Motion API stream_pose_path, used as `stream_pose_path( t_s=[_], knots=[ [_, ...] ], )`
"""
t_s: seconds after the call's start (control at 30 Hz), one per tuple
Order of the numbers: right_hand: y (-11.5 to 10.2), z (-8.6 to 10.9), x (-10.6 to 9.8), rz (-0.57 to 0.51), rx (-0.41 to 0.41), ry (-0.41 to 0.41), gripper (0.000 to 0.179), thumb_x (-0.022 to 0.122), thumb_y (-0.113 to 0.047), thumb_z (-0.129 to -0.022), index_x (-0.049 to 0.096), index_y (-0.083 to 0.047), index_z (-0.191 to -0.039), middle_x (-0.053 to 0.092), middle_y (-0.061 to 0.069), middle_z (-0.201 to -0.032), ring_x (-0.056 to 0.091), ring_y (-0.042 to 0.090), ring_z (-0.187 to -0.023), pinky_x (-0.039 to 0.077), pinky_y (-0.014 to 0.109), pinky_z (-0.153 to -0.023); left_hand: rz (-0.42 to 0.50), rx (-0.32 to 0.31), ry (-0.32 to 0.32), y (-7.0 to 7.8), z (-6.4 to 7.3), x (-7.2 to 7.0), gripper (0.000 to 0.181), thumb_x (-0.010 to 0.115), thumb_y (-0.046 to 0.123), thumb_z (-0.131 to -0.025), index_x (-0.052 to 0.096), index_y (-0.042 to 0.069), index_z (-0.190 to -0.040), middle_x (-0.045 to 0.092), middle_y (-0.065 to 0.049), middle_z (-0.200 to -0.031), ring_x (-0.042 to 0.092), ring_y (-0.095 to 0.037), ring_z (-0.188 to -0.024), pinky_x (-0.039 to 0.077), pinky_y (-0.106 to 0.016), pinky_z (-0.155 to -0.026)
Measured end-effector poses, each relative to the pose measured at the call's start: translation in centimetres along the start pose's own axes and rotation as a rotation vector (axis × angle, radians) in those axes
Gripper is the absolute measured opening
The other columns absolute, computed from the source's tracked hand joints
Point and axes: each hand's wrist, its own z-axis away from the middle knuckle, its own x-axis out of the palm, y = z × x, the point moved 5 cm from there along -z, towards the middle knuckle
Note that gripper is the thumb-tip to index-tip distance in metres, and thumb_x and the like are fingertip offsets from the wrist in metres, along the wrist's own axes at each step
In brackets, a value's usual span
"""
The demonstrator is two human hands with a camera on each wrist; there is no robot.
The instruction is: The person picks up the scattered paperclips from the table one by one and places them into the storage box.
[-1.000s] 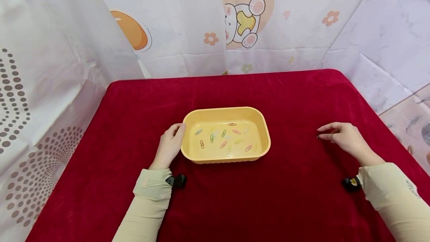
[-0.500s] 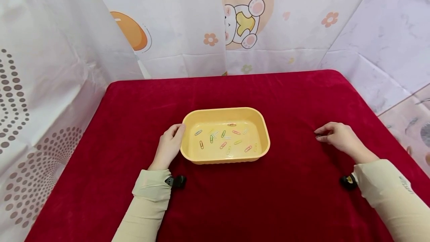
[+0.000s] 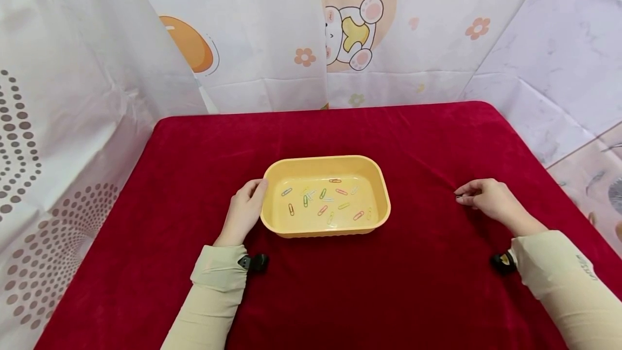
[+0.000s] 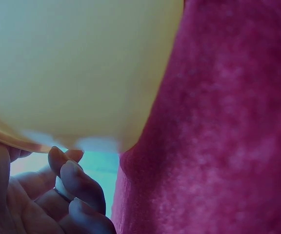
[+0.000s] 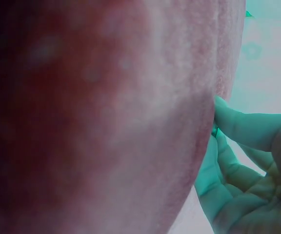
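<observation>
A yellow oblong plastic tray (image 3: 326, 231) lies on the red cloth. Scattered over its bottom are several coloured paper clips (image 3: 323, 210). My left hand (image 3: 246, 209) grips its left rim; in the left wrist view, curled fingers (image 4: 82, 185) sit beneath the edge of the tray (image 4: 82, 73). To the right of the tray my right hand (image 3: 491, 199) is low at the cloth, thumb and fingertips together. A tiny dark thing (image 3: 458, 196) shows at those tips, too small to tell its kind. In the right wrist view the thumb (image 5: 248, 127) and fingers touch the cloth.
Red velvety cloth (image 3: 389, 296) covers the table. A faint crease in it runs toward the right fingertips. Printed white curtains (image 3: 272, 85) hang behind and at both sides. A small black camera (image 3: 259, 262) is strapped to the left wrist, another (image 3: 504, 263) to the right.
My right hand has shifted slightly left, and its thumb and fingertips have drawn closer together at the cloth. The left hand and the tray have hardly moved.
</observation>
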Motion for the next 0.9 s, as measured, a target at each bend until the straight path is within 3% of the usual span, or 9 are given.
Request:
stream_pose_path(
  t_s=[0.33, 0.67, 0.9],
  knots=[
    [-0.6, 0.4, 0.3, -0.097, 0.021, -0.019, 0.021, 0.066, -0.011, -0.094, 0.069, 0.007, -0.103, 0.073, 0.008, -0.086, 0.067, 0.013, -0.066, 0.056, 0.026, -0.06, 0.001, -0.003, -0.007, 0.0, 0.1, 0.1, 0.055, 0.04, 0.054, -0.103, 0.059, 0.014, -0.136, 0.067, -0.012, -0.122, 0.063, -0.026, -0.107, 0.047, -0.041, -0.095],
    [-2.4, 0.6, 0.2, -0.139, -0.017, 0.025, 0.026, 0.068, -0.018, -0.094, 0.066, 0.005, -0.106, 0.074, 0.011, -0.086, 0.065, 0.011, -0.065, 0.055, 0.027, -0.059, 0.002, 0.0, -0.001, 0.1, 0.1, 0.0, 0.056, 0.039, 0.055, -0.103, 0.059, 0.014, -0.135, 0.067, -0.012, -0.121, 0.063, -0.025, -0.106, 0.047, -0.04, -0.095],
    [-3.8, 0.8, 0.4, -0.226, -0.045, 0.025, 0.028, 0.066, -0.018, -0.096, 0.064, 0.007, -0.109, 0.074, 0.014, -0.085, 0.066, 0.014, -0.064, 0.056, 0.028, -0.06, -0.003, 0.017, 0.003, 0.4, 0.2, 0.1, 0.055, 0.039, 0.053, -0.104, 0.056, 0.013, -0.138, 0.066, -0.013, -0.123, 0.063, -0.026, -0.106, 0.048, -0.041, -0.094]
  ],
)
